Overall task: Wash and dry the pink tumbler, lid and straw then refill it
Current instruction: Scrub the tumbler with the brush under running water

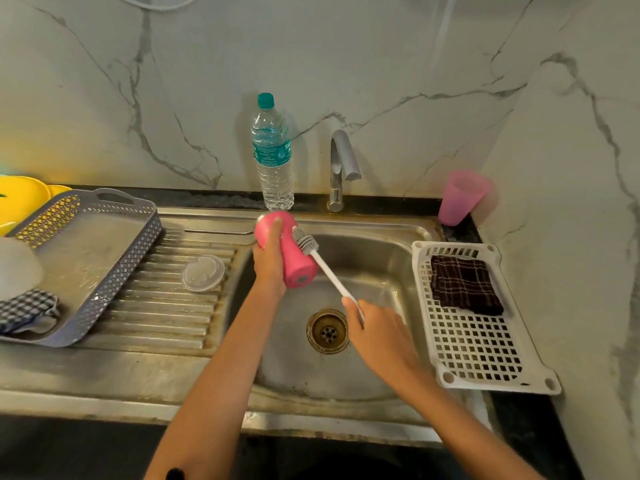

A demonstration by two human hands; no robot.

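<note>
Far left, a yellow plate (20,199) at the frame edge, and a grey lattice basket (138,258) on the steel drainboard with a white bowl (17,268) and a blue-checked cloth (27,310) at its near end. A clear plastic lid (203,273) lies flat on the drainboard ribs, just beside the basin and apart from the basket. A water bottle (273,157) with a teal cap stands upright at the back wall, just behind the tumbler. The pink tumbler (294,258) is held in the air over the left edge of the sink (381,258), tilted, one end toward the wall and the other toward me. It's opaque, solid pink, with a small grey mark on the near end; can't tell which end is the mouth. The left hand (268,261) is wrapped round its body, one finger stretched up along the side. The bottle brush (304,241) has its grey bristle head against the tumbler's outer right side, and its white handle slants down-right. The right hand (377,330) pinches the handle's far end between thumb and fingers, above the drain (327,330). The tap (341,164) is behind the basin, spout pointing right; no water stream visible. On the right, a white perforated tray (478,348) on the table carries a folded dark checked cloth (464,284) at its far end. A translucent pink cup (460,197) stands in the back corner of the table.
</note>
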